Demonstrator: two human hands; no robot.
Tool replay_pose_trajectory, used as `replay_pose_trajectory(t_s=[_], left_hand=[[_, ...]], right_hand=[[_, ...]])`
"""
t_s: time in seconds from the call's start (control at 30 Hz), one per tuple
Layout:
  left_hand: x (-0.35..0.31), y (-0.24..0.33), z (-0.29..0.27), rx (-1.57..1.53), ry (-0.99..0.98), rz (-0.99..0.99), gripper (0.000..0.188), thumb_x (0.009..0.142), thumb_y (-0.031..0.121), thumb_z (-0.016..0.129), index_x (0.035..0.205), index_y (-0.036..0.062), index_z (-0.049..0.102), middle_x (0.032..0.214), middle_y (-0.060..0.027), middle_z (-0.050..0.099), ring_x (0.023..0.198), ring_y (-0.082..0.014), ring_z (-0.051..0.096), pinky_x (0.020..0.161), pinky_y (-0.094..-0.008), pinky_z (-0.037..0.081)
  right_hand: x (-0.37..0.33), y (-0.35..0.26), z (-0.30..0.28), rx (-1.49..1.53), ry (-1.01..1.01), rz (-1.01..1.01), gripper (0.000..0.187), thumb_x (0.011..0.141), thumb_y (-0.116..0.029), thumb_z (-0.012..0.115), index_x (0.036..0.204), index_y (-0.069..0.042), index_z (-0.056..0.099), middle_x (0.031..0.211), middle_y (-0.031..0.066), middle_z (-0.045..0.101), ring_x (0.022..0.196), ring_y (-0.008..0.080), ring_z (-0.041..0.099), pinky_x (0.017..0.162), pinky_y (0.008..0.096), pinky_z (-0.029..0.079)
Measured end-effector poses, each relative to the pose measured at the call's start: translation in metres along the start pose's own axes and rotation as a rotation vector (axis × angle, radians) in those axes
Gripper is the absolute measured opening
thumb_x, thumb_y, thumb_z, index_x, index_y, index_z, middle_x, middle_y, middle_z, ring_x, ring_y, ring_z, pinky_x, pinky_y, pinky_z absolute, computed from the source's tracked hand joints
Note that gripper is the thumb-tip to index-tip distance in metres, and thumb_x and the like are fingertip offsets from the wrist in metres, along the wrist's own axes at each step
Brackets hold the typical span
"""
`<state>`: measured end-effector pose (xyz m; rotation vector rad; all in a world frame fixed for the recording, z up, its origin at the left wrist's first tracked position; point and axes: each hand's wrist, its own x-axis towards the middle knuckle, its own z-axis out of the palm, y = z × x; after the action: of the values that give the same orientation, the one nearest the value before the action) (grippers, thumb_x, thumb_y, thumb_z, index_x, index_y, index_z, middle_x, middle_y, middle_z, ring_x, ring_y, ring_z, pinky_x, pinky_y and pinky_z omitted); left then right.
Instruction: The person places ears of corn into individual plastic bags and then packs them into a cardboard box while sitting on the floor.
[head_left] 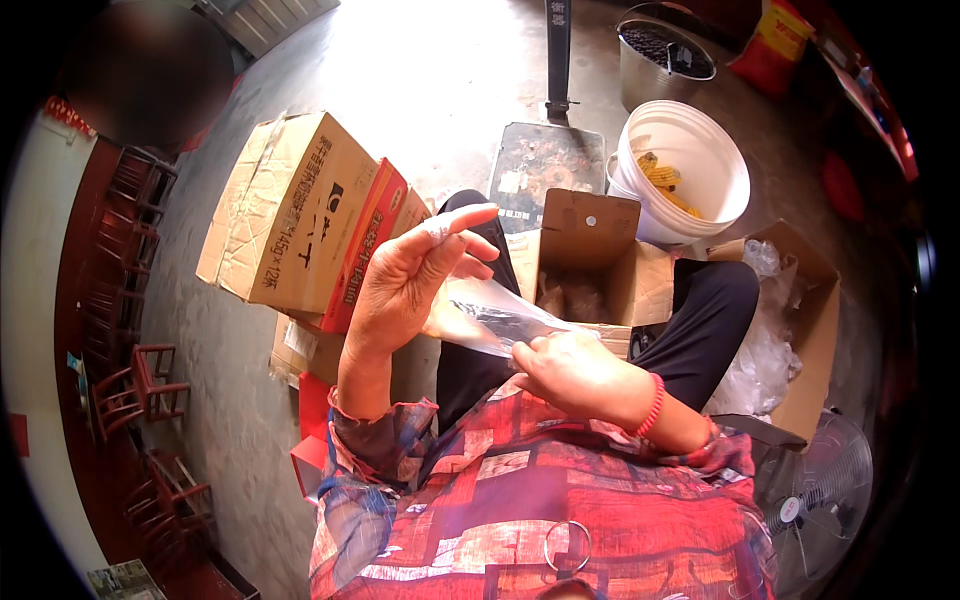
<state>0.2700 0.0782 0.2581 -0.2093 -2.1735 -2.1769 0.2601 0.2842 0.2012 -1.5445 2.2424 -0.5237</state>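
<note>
"Clear plastic bag (507, 322) stretched out at our clock's centre, how are we holding it lol?"

"Our right hand (580, 372) pinches its edge, probably keeping it flat. Our left hand (392, 290) is raised, fingers loosely curled; can't tell if it's gripping."

"And that carton (816, 350) of crumpled plastic (752, 385)?"

"Three o'clock, beside our right leg (708, 312), likely for easy reach."

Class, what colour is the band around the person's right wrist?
The band is red; it shows best in the head view, the only one.
</note>
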Motion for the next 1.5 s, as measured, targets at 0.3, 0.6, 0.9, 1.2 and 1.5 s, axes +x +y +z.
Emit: replay_pose_trajectory(t_s=[0.3, 0.6, 0.9, 1.2, 1.5], left_hand=[[-0.003, 0.029, 0.009, -0.203, -0.26, 0.022, 0.037, 0.089, 0.015, 0.055, 0.118, -0.009, 0.049, 0.07, 0.0001, 0.049, 0.063, -0.0036, 0.046, 0.059, -0.0184, 0.037], [0.013, 0.044, 0.058, 0.217, -0.613, 0.221, 0.038, 0.073, 0.008, 0.068, 0.106, -0.0021, 0.052, 0.077, -0.0116, 0.061, 0.067, -0.0218, 0.06, 0.059, -0.0305, 0.046], [0.004, 0.02, 0.064, 0.148, -0.636, 0.195, 0.016, 0.091, 0.015, 0.051, 0.097, -0.0003, 0.054, 0.074, -0.0177, 0.06, 0.069, -0.0334, 0.062, 0.06, -0.0364, 0.047], [-0.015, 0.008, 0.045, -0.093, -0.585, -0.046, 0.039, 0.097, 0.03, 0.038, 0.082, 0.0003, 0.058, 0.069, -0.0062, 0.054, 0.064, -0.0127, 0.048, 0.06, -0.0269, 0.041], [-0.017, 0.015, 0.039, -0.164, -0.507, -0.104, 0.039, 0.097, 0.03, 0.039, 0.082, -0.0002, 0.058, 0.069, -0.0026, 0.053, 0.065, -0.0096, 0.045, 0.059, -0.0244, 0.039]], right_hand=[[-0.03, -0.04, -0.086, -0.259, 0.464, -0.295, 0.018, 0.07, -0.013, 0.061, 0.088, -0.008, 0.06, 0.076, 0.0006, 0.056, 0.079, 0.0144, 0.058, 0.085, 0.0358, 0.041], [-0.042, -0.044, -0.117, -0.157, 0.809, -0.401, 0.033, 0.054, -0.008, 0.067, 0.086, -0.003, 0.065, 0.082, 0.0071, 0.061, 0.063, 0.0179, 0.057, 0.055, 0.0262, 0.048], [-0.05, -0.032, -0.102, 0.112, 0.775, -0.1, 0.026, 0.065, -0.002, 0.069, 0.091, -0.003, 0.065, 0.082, 0.0073, 0.059, 0.068, 0.0212, 0.058, 0.058, 0.0292, 0.047], [-0.033, -0.013, -0.07, 0.339, 0.706, -0.068, 0.019, 0.071, 0.006, 0.065, 0.088, 0.0, 0.061, 0.078, 0.0106, 0.064, 0.068, 0.021, 0.064, 0.058, 0.027, 0.05], [-0.025, -0.019, -0.078, 0.316, 0.741, -0.115, 0.019, 0.068, 0.006, 0.066, 0.085, -0.002, 0.062, 0.073, 0.0096, 0.063, 0.063, 0.0212, 0.064, 0.054, 0.0268, 0.049]])
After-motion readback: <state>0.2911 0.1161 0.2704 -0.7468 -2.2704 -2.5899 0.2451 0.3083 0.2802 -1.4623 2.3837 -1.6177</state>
